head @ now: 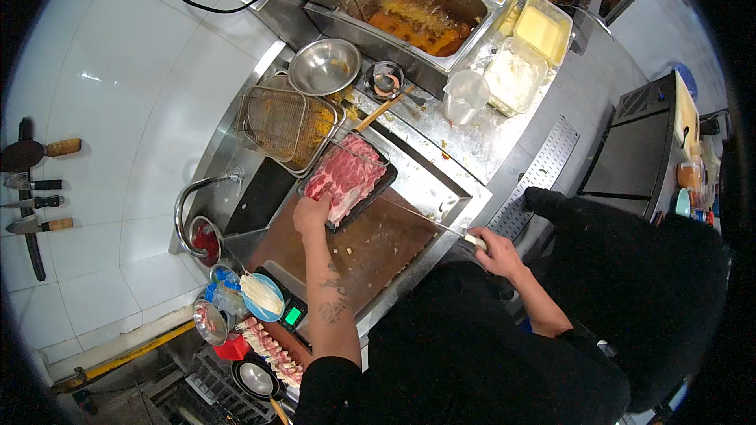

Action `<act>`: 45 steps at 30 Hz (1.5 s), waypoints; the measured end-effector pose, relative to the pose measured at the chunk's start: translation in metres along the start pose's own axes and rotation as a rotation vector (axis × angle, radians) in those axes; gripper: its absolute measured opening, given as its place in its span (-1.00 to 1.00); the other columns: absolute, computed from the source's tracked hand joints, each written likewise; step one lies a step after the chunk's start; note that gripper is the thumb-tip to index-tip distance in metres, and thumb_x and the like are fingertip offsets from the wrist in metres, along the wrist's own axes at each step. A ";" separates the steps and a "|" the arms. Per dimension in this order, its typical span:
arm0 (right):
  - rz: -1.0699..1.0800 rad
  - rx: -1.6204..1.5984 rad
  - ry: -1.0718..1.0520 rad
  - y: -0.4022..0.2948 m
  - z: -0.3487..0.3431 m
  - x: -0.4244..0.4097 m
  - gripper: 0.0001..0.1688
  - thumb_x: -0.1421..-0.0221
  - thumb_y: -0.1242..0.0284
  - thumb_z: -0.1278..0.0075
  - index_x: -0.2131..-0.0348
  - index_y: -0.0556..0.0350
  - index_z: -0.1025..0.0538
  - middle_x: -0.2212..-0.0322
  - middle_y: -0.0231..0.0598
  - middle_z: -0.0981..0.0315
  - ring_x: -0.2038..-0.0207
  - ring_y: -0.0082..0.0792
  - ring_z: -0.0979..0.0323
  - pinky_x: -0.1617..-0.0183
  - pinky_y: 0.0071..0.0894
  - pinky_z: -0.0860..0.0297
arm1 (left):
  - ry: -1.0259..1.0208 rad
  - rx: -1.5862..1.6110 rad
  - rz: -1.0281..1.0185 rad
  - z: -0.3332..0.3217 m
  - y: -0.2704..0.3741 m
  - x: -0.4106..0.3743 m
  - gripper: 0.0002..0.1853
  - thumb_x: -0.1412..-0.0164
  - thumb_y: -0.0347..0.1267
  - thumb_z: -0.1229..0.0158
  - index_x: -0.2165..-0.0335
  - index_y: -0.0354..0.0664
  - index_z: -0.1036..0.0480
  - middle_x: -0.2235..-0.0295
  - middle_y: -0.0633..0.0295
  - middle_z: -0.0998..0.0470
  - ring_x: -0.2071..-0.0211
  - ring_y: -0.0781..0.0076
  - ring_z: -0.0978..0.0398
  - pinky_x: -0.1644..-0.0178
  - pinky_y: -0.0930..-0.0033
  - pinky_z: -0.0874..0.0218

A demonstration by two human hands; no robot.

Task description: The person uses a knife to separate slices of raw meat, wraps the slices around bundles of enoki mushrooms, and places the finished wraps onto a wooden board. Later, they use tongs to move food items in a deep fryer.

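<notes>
A slab of raw red meat with white fat [348, 174] lies on a black tray [384, 186] at the far side of a brown cutting board [348, 260]. The fingers of my left hand [313, 212] grip the meat's near left corner. In my right hand [496, 252], at the board's right edge, is the pale handle of a knife [440, 225]. Its thin blade points left across the board towards the tray, and its tip lies close to the tray's near edge. Part of a wire basket handle crosses over the meat's far end.
Beyond the board are wire frying baskets [277, 124], a steel bowl [325, 68] and a deep fryer with bubbling oil [422, 18]. A faucet [183, 206] stands left. Nearer are a kitchen scale [292, 314] and bacon-wrapped rolls [269, 348]. A person in black [638, 283] is close on my right.
</notes>
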State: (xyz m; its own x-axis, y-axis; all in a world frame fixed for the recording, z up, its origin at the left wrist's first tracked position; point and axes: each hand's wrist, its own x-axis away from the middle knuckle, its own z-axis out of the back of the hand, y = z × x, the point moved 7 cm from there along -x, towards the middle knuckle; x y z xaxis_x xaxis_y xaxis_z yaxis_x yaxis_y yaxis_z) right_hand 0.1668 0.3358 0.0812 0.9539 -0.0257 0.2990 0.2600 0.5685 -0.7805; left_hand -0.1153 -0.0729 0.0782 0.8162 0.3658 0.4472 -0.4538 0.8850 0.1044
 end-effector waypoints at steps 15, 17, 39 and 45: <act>-0.008 -0.078 -0.009 -0.010 -0.006 -0.014 -0.46 -0.17 0.41 -0.01 -0.15 -0.06 -0.46 0.08 0.00 -0.60 0.14 0.06 -0.60 0.02 -0.06 -0.49 | -0.144 0.388 0.198 -0.029 0.019 0.024 -0.14 0.08 0.13 -0.48 0.15 -0.57 -0.62 0.13 -0.27 -0.65 0.15 -0.01 -0.69 -0.06 0.01 -0.45; 0.030 -0.073 -0.001 -0.010 -0.002 -0.012 -0.46 -0.17 0.41 -0.01 -0.15 -0.07 -0.46 0.08 -0.01 -0.60 0.14 0.06 -0.60 0.03 -0.06 -0.49 | -0.040 0.331 0.150 -0.034 0.014 0.020 -0.10 0.09 0.11 -0.50 0.10 -0.60 -0.59 0.12 -0.29 -0.64 -0.01 -0.03 -0.60 -0.18 0.03 -0.37; -0.088 -0.108 0.011 0.009 0.000 0.001 -0.49 -0.17 0.40 -0.01 -0.13 -0.08 -0.46 0.20 0.07 -0.60 0.13 0.15 -0.58 0.02 0.00 -0.47 | 0.046 0.685 0.182 -0.076 0.045 0.009 -0.38 -0.13 -0.07 -0.38 0.03 -0.39 -0.57 -0.04 -0.06 -0.59 -0.08 0.00 -0.54 -0.12 0.10 -0.37; -0.180 -0.070 0.159 0.021 0.015 0.005 -0.50 -0.14 0.44 -0.01 -0.10 -0.07 -0.49 0.29 0.02 -0.60 0.30 0.04 -0.59 0.16 -0.10 -0.48 | 0.283 0.290 -0.095 -0.061 0.048 0.046 -0.42 0.02 -0.02 -0.44 0.09 -0.13 -0.62 0.04 0.04 -0.63 0.02 0.04 -0.59 -0.06 0.06 -0.39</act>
State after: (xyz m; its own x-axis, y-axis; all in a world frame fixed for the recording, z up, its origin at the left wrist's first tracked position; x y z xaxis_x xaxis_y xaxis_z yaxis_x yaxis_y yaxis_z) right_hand 0.1750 0.3596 0.0743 0.9015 -0.2537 0.3507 0.4322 0.4852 -0.7601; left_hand -0.0776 0.0038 0.0493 0.9069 0.3873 0.1658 -0.4209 0.8153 0.3977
